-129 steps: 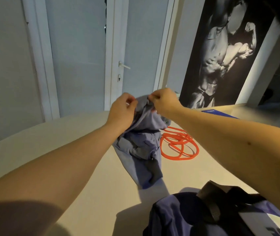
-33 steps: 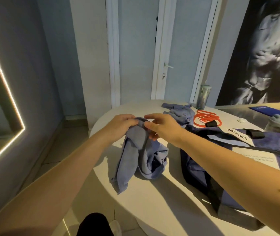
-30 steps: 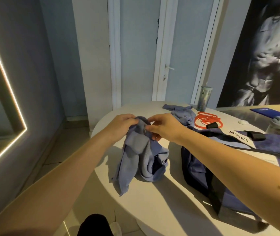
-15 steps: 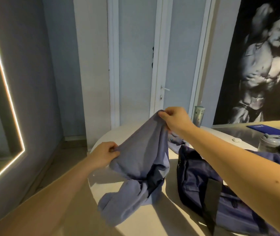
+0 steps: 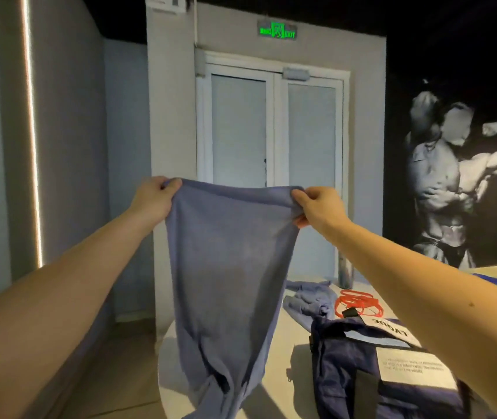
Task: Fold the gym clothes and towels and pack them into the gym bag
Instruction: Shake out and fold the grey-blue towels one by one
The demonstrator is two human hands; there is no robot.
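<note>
While my left hand point(image 5: 153, 196) and right hand point(image 5: 319, 207) each pinch a waistband corner of the blue-grey gym pants point(image 5: 226, 267), they hang over the table point(image 5: 298, 373) edge, left of the navy gym bag point(image 5: 362, 373); lowered carelessly, the bunched legs could slip off the rim.

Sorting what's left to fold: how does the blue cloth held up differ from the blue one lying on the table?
The held cloth hangs spread between the left hand and right hand, top edge stretched out; the lying cloth sits crumpled in a heap. Both hands pinch the held cloth; no hand touches the lying cloth. Both look the same greyish blue.
</note>
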